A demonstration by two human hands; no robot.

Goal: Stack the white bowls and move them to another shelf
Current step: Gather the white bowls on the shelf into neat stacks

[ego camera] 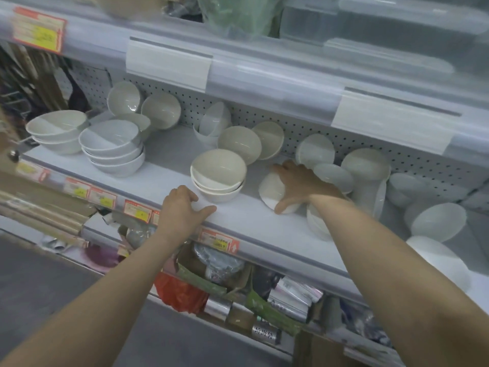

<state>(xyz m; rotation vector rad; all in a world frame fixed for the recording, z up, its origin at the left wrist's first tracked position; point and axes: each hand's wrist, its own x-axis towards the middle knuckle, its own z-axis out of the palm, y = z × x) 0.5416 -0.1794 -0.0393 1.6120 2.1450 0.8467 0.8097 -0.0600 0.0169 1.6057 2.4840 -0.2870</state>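
Many white bowls crowd a white shelf [164, 165]. A short stack of white bowls [217, 178] stands near the shelf's front, in the middle. My left hand [182, 207] rests on the shelf's front edge just left of that stack, fingers relaxed and empty. My right hand [299, 181] grips a small white bowl [272, 192] lying on its side to the right of the stack, thumb under its rim and fingers over its back. Other bowls lean against the pegboard behind.
Two taller bowl stacks [113, 149] stand at the shelf's left. More tipped bowls [439, 221] lie at the right. An upper shelf [264, 72] with label holders overhangs closely. Packaged goods [211, 282] fill the shelf below; grey floor lies lower left.
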